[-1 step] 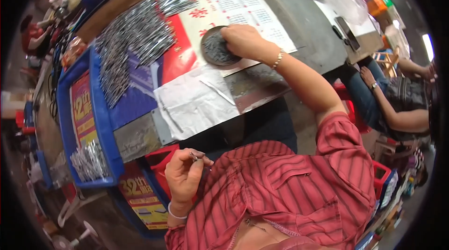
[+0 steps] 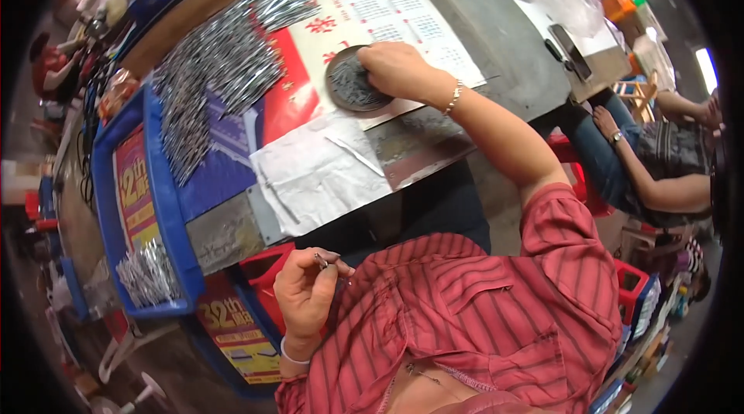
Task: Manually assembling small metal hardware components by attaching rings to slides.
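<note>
My right hand (image 2: 403, 70) reaches over a round shallow dish (image 2: 332, 96) full of small dark grey metal pieces (image 2: 356, 90). Its fingers are pinched together at the dish's upper right, and the hand hides whatever lies between the tips. Close to my body, below the table's front edge, my left hand (image 2: 304, 294) pinches a small shiny metal part (image 2: 319, 260) between thumb and fingers. A crumpled white cloth or paper (image 2: 318, 170) lies at the table edge, with a thin rod (image 2: 350, 152) on it.
Many slim silvery metal rods (image 2: 225, 57) are spread at the left of the table. A blue tray (image 2: 172, 205) at the left edge holds more of them (image 2: 147, 274). A printed calendar sheet (image 2: 387, 3) lies beneath the dish. Another person (image 2: 643, 166) sits at the right.
The view has shifted slightly, so the table things sit a little further left. Both hands keep their places at the dish and near my body.
</note>
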A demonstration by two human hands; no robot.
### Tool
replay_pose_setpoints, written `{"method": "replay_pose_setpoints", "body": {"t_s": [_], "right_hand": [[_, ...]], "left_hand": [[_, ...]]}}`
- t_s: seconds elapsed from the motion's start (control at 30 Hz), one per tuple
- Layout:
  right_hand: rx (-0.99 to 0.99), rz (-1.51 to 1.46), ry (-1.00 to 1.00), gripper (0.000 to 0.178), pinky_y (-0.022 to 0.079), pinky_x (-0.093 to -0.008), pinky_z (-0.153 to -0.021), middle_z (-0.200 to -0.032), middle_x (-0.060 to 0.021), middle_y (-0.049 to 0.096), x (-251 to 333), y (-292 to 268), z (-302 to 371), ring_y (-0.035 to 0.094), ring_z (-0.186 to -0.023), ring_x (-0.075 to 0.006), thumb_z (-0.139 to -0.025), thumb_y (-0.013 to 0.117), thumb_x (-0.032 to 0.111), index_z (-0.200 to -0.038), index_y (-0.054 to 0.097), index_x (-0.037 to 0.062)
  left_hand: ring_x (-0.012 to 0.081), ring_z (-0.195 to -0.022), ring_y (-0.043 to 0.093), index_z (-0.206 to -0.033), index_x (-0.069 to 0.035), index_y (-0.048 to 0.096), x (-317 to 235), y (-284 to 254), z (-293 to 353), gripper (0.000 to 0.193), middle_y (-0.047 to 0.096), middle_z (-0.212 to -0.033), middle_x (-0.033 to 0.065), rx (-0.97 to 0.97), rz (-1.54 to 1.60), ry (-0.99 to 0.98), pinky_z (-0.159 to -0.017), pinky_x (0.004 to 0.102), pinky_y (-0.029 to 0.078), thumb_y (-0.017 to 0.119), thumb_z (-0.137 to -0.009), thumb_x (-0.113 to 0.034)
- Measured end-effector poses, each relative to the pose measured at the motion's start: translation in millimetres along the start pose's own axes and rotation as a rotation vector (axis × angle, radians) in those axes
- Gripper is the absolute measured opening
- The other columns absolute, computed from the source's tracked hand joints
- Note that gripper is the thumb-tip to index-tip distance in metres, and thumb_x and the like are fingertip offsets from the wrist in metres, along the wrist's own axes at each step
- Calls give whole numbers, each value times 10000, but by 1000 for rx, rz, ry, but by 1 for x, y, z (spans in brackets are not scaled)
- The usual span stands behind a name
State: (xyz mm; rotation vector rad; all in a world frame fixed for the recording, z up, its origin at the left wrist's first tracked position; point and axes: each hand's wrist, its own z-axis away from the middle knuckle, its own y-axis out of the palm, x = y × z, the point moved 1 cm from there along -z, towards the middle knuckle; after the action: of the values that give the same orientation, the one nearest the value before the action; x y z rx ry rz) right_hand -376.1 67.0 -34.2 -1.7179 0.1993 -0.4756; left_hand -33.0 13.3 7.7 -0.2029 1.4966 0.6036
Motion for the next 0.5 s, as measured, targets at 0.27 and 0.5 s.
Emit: {"method": "replay_pose_setpoints", "body": {"t_s": [0.27,0.5], "right_hand": [[-106,-130,109,130,473,-442,-683,-772,-150,625,-5,-3,4,606,-780,-345,-806,604,173,-805,607,43],[-305,-457,114,143,479,-354,-625,-740,-171,617,-11,-15,19,619,-681,-291,-822,606,115,-901,582,-2]], "left_hand": [[153,-736,621,-1036,31,529,6,12,-8,154,618,-818,104,4,44,-82,-653,259,520,519,-882,36],[140,-736,613,-1040,24,536,11,18,-12,140,617,-823,91,4,35,-89,-668,244,496,508,-905,-1]]}}
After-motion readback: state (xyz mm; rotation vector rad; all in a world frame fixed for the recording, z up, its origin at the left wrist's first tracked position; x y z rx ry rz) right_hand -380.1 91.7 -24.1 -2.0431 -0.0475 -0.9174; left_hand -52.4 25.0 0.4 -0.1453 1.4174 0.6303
